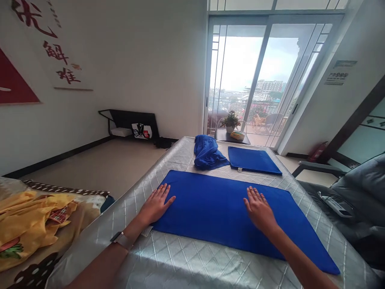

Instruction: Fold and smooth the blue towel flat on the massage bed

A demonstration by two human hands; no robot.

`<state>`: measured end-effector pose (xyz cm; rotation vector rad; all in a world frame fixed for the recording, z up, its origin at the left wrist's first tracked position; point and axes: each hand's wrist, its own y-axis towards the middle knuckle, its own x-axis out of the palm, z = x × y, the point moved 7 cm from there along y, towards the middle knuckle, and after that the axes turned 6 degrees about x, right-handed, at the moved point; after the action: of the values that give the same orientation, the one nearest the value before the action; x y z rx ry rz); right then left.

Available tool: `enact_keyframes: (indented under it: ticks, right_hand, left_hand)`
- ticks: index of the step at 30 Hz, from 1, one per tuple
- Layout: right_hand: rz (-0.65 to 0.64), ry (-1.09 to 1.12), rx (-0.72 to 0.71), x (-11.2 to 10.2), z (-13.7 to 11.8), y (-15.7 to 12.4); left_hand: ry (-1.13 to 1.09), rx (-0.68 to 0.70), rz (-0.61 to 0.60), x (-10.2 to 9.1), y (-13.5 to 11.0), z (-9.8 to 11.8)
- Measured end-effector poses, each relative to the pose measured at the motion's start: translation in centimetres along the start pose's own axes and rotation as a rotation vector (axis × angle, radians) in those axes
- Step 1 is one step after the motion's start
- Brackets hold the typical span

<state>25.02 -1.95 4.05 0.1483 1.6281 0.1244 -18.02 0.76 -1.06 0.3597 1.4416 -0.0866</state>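
A flat blue cloth point(207, 208) lies across the quilted silver surface point(195, 257).
The left hand point(155, 205) rests at its nine o'clock, grip flattened, thumb spread; a crumpled blue cloth point(207, 152) sits at eleven, a folded blue cloth point(254, 159) (white tag point(240, 169) showing) at one; the right hand point(260, 208) lies toward three, grip likewise flattened.

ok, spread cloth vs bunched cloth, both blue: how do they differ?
Pose: the spread cloth lies flat; the bunched cloth is a rumpled heap.
Area: the spread cloth covers far more of the silver cover than the bunched cloth.
Contact: left hand and right hand rest on the spread cloth; neither touches the bunched cloth.
Shared: blue, lying on the silver cover.
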Motion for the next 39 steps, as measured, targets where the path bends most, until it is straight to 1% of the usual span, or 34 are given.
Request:
enact_keyframes:
  ticks: [2, 3, 4, 6, 8, 10, 13, 15, 19, 21, 22, 24, 26, 28, 29, 30, 31, 32, 33, 35, 37, 38, 39]
  right_hand:
    - [-0.078, 0.122, -0.097, 0.7, -4.8, -1.3]
    - [-0.108, 0.160, -0.125, 1.2, -6.6, -1.8]
    - [-0.135, 0.185, -0.136, 1.7, -7.8, -2.1]
    - [-0.173, 0.210, -0.125, 2.6, -8.8, -2.6]
    - [-0.191, 0.211, -0.098, 3.3, -8.0, -2.8]
    - [-0.197, 0.183, -0.067, 3.7, -6.0, -3.1]
    - [-0.185, 0.100, 0.017, 4.0, -1.0, -4.0]
    - [-0.150, 0.048, 0.085, 4.1, 3.4, -4.9]
    - [-0.083, -0.059, 0.221, 4.6, 13.5, -7.2]
    - [-0.064, -0.080, 0.232, 4.9, 17.5, -8.2]
    - [-0.056, -0.082, 0.225, 5.0, 18.9, -8.6]
    - [-0.041, -0.072, 0.224, 5.0, 20.8, -9.2]
    - [-0.028, -0.056, 0.261, 5.0, 21.7, -9.5]
    - [-0.017, -0.041, 0.286, 5.0, 21.8, -9.5]
    - [-0.008, -0.034, 0.281, 5.0, 21.6, -9.4]
    - [0.003, -0.027, 0.268, 5.0, 21.4, -9.3]
    - [0.015, -0.022, 0.258, 5.0, 21.2, -9.3]
    - [0.025, -0.018, 0.261, 5.0, 21.2, -9.2]
    - [0.031, -0.015, 0.272, 5.1, 21.2, -9.2]
    - [0.031, -0.011, 0.294, 5.4, 21.5, -9.2]
    - [0.033, -0.013, 0.286, 5.5, 21.6, -9.3]
    - [0.037, -0.016, 0.267, 5.6, 21.6, -9.3]
    - [0.042, -0.020, 0.249, 5.6, 21.5, -9.4]
  left_hand:
    - [0.004, 0.008, 0.004, -0.1, -0.1, 0.1]
    - [0.005, 0.008, 0.001, -0.2, -0.1, 0.1]
    - [0.007, 0.006, -0.005, -0.3, -0.1, 0.2]
    - [0.010, 0.000, -0.022, -0.4, -0.2, 0.2]
    - [0.014, -0.003, -0.034, -0.3, -0.2, 0.2]
    - [0.016, 0.007, -0.027, -0.2, -0.2, 0.0]
    - [0.020, 0.036, 0.011, 0.2, -0.2, -0.3]
    - [0.026, 0.057, 0.030, 0.5, -0.2, -0.5]
    - [0.035, 0.070, 0.037, 0.9, -0.3, -0.8]
    - [0.035, 0.068, 0.025, 1.0, -0.3, -0.8]
    - [0.034, 0.067, 0.014, 1.0, -0.3, -0.9]
    - [0.032, 0.060, 0.000, 0.9, -0.3, -1.0]
    - [0.031, 0.041, 0.010, 0.5, -0.3, -1.1]
    - [0.031, 0.034, 0.041, -0.3, -0.3, -0.5]
    - [0.031, 0.043, 0.055, -0.8, -0.3, 0.3]
    - [0.027, 0.066, 0.061, -1.3, -0.4, 1.5]
    - [0.017, 0.104, 0.056, -1.7, -0.4, 3.2]
    - [0.003, 0.154, 0.045, -2.0, -0.4, 5.4]
    - [-0.021, 0.217, 0.016, -2.2, -0.5, 8.0]
    - [-0.087, 0.369, -0.047, -2.4, -0.8, 14.0]
    - [-0.158, 0.515, -0.081, -2.5, -1.3, 19.9]
    - [-0.189, 0.567, -0.099, -2.5, -1.5, 22.3]
    - [-0.216, 0.612, -0.120, -2.4, -1.8, 24.3]
